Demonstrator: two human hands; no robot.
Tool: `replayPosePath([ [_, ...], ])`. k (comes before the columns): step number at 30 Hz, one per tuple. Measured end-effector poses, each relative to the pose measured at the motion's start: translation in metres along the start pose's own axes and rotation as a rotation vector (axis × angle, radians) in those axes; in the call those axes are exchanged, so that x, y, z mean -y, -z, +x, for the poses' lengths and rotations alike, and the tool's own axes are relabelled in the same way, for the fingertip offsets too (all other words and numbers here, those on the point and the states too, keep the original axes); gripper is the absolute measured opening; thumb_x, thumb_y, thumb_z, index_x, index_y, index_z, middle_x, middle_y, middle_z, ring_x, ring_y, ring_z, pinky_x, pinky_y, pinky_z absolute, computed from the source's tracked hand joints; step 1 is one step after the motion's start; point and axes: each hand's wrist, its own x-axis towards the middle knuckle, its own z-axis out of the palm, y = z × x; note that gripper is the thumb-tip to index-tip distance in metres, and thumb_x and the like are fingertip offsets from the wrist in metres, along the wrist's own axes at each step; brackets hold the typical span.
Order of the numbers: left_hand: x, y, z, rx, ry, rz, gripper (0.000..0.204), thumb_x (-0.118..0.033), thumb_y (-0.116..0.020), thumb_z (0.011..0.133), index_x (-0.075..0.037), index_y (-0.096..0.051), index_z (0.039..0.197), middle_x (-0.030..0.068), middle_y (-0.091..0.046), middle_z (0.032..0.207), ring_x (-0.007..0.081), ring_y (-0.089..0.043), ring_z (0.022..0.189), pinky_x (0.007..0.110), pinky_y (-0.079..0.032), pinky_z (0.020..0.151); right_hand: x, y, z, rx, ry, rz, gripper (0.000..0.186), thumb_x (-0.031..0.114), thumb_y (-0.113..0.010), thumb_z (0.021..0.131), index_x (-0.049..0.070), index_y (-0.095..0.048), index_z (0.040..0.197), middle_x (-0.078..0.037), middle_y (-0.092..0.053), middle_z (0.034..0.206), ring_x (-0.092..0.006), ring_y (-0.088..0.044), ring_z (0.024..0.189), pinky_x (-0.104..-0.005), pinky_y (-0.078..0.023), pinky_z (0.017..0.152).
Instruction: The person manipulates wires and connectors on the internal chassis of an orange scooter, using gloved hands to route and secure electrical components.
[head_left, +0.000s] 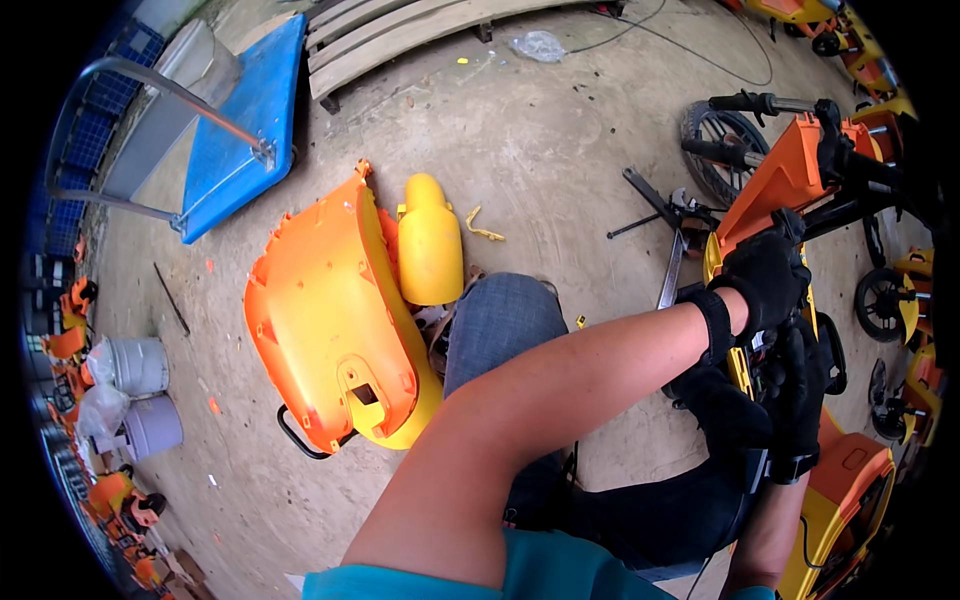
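Note:
My left hand [762, 275], in a black glove, reaches to the frame of an orange and yellow scooter [775, 185]. Its fingers are curled closed, and what they hold is hidden. Just below it, my right hand [797, 385], also gloved in black, is closed at the yellow and black lower body of the scooter. Whatever it grips cannot be made out against the dark parts. A small shiny metal part [762, 340] shows beside the right fingers. The scooter's handlebar grip [740, 102] and front wheel [722, 150] lie beyond my hands.
Left of my knee lie a large orange and yellow body shell [330, 310] and a yellow rounded cover [430, 245]. Hand tools [672, 205] rest near the wheel. A blue platform trolley [245, 130], a wooden pallet [400, 45] and buckets [138, 365] stand farther off.

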Motion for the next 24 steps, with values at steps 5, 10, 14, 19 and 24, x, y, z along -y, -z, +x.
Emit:
replayPosePath([
  [5, 0.0, -0.002, 0.001, 0.021, 0.002, 0.038, 0.026, -0.008, -0.062, 0.083, 0.002, -0.056, 0.106, 0.0171, -0.064, 0.084, 0.0319, -0.064, 0.083, 0.039, -0.05, 0.077, -0.019, 0.001, 0.002, -0.028, -0.003, 0.028, 0.048, 0.006, -0.062, 0.088, 0.008, -0.05, 0.134, -0.019, -0.054, 0.127, -0.0356, -0.056, 0.115, -0.0396, -0.047, 0.093],
  [10, 0.004, -0.005, 0.0, -0.023, -0.034, 0.132, 0.033, -0.01, -0.062, 0.084, 0.001, -0.055, 0.114, 0.0195, -0.064, 0.091, 0.0339, -0.063, 0.088, 0.04, -0.05, 0.08, 0.018, -0.008, -0.002, -0.165, 0.432, -0.332, 0.04, 0.007, -0.058, 0.091, 0.006, -0.053, 0.131, -0.02, -0.055, 0.126, -0.0324, -0.057, 0.114, -0.0377, -0.048, 0.092],
  [14, 0.004, -0.013, 0.003, -0.039, -0.011, 0.173, 0.048, -0.01, -0.064, 0.084, 0.001, -0.05, 0.129, 0.0205, -0.065, 0.095, 0.0346, -0.063, 0.093, 0.039, -0.051, 0.084, 0.022, -0.008, 0.004, -0.224, 0.534, -0.565, 0.032, 0.008, -0.052, 0.095, 0.003, -0.056, 0.126, -0.019, -0.058, 0.122, -0.0299, -0.058, 0.111, -0.0352, -0.047, 0.09],
  [19, 0.002, -0.016, 0.009, -0.011, 0.086, 0.343, 0.051, -0.015, -0.067, 0.083, -0.001, -0.05, 0.129, 0.0203, -0.064, 0.104, 0.0329, -0.063, 0.1, 0.041, -0.05, 0.088, 0.029, -0.021, 0.013, -0.248, 0.175, 0.081, 0.031, 0.015, -0.05, 0.096, -0.002, -0.055, 0.121, -0.015, -0.059, 0.115, -0.0266, -0.058, 0.105, -0.0333, -0.044, 0.091],
  [24, 0.008, -0.03, 0.023, -0.083, 0.104, 0.42, 0.059, -0.021, -0.067, 0.084, 0.003, -0.044, 0.132, 0.0218, -0.061, 0.114, 0.032, -0.061, 0.108, 0.039, -0.049, 0.092, 0.019, -0.018, 0.022, -0.23, 0.057, 0.187, 0.036, 0.02, -0.047, 0.1, -0.003, -0.051, 0.126, -0.012, -0.059, 0.119, -0.0177, -0.056, 0.107, -0.0294, -0.045, 0.092],
])
